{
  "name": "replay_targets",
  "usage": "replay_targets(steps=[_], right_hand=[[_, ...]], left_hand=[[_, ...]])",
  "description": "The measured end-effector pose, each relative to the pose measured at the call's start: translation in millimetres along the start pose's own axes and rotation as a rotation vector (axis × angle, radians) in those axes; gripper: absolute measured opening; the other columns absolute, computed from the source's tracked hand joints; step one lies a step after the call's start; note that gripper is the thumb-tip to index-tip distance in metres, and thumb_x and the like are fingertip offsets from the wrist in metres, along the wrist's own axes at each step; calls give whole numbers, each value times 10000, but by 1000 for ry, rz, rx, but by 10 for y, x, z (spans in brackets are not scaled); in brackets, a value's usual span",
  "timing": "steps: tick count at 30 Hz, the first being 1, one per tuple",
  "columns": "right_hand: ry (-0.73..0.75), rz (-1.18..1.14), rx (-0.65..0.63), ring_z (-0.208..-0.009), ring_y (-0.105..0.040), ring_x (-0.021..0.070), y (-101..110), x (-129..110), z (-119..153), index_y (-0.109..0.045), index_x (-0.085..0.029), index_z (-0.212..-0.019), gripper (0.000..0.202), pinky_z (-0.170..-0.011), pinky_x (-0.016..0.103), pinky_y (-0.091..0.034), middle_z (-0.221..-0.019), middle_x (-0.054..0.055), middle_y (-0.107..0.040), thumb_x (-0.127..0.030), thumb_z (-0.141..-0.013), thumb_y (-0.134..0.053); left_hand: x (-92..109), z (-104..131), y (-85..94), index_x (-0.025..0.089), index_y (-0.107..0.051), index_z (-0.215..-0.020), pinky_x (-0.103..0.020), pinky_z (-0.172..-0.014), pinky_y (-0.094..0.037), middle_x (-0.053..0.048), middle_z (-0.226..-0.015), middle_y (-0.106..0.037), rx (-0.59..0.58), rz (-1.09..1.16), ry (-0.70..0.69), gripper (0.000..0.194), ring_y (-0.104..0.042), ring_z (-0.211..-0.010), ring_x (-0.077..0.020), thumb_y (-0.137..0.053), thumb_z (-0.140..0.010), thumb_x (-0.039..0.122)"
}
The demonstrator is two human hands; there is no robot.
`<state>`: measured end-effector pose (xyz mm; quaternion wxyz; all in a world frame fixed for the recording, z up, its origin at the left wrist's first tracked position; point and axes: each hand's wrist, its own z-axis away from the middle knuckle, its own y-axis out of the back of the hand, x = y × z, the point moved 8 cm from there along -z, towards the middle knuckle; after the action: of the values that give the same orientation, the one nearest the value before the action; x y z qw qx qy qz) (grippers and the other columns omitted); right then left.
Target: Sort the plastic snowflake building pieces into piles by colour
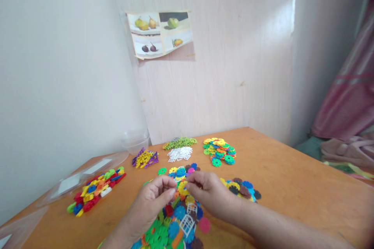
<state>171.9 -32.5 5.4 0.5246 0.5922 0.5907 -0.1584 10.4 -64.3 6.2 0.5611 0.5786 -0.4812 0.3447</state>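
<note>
Above a mixed heap of plastic building pieces, my left hand is closed, its thumb and curled fingers brought together. Whatever it may hold is hidden. Facing it, my right hand is closed in a pinch, with fingertips beside a yellow snowflake disc. I cannot tell whether the disc is gripped or lies in the heap behind. Below the hands the heap shows green snowflake discs, blue discs, white lattice window pieces and a pink disc.
Sorted piles surround the heap: coloured blocks, purple and yellow pieces, green pieces, white lattices and snowflake discs. A clear plastic tub stands by the wall; clear bags lie left on the orange table.
</note>
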Motion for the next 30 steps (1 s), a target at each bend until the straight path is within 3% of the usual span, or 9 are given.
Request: replay_targets(steps=[3, 6, 8, 10, 14, 20, 25, 30], right_hand=[[-11, 43, 226, -633, -517, 119, 557, 227, -113, -671, -173, -799, 219, -571, 214, -392, -666, -13, -592, -343, -861, -548], [-192, 75, 487, -546, -483, 121, 1217, 711, -139, -680, -166, -823, 285, -518, 230, -375, -586, -28, -548, -425, -813, -560], [-324, 112, 584, -546, -508, 129, 1544, 1041, -94, -688, -157, -823, 290, -512, 235, -385, -586, -19, -575, -425, -768, -591], [-438, 126, 617, -547, -529, 130, 1736, 1316, -29, -687, -154, -805, 260, -507, 233, -396, -600, 0, -610, -393, -740, -610], [-573, 27, 592, -451, -500, 115, 1788, 1659, 62, -650, -156, -765, 201, -433, 226, -364, -545, 10, -598, -349, -729, -608], [-596, -7, 502, -382, -455, 107, 1685, 1863, 28, -627, -165, -697, 156, -382, 221, -325, -466, 5, -558, -320, -699, -616], [-590, -66, 496, -424, -493, 106, 1688, 1928, 18, -659, -157, -712, 120, -404, 213, -370, -535, 30, -607, -266, -691, -612], [-590, -98, 524, -439, -518, 122, 1685, 1901, 41, -716, -132, -880, 242, -412, 229, -412, -569, 48, -633, -269, -692, -648]], left_hand=[[-27, -17, 232, 223, -680, -937, -274, -754, -467, -7, -865, -655, 159, -60, 32, 313, -572, -812, -178, -657, -791, 498], [-68, -21, 518, 206, -679, -918, -291, -794, -471, -18, -872, -662, 327, -119, 45, 369, -591, -862, -201, -643, -786, 549], [-131, -29, 669, 195, -675, -914, -299, -796, -474, -23, -863, -659, 394, -127, 52, 407, -599, -877, -211, -636, -782, 578], [-216, -36, 791, 188, -670, -922, -303, -774, -478, -23, -851, -661, 442, -133, 69, 437, -608, -854, -212, -642, -769, 596], [-364, -20, 996, 173, -668, -936, -312, -732, -486, -29, -824, -681, 535, -157, 103, 488, -623, -795, -214, -643, -741, 620], [-432, 26, 1162, 156, -668, -924, -359, -804, -484, -60, -879, -711, 595, -255, 125, 414, -650, -845, -242, -614, -761, 532], [-530, -4, 1059, 159, -663, -964, -343, -821, -494, -79, -953, -719, 491, -275, 172, 384, -664, -915, -246, -638, -745, 474], [-661, -55, 944, 157, -681, -949, -354, -858, -497, -100, -979, -722, 384, -291, 184, 410, -665, -960, -264, -728, -651, 436]])
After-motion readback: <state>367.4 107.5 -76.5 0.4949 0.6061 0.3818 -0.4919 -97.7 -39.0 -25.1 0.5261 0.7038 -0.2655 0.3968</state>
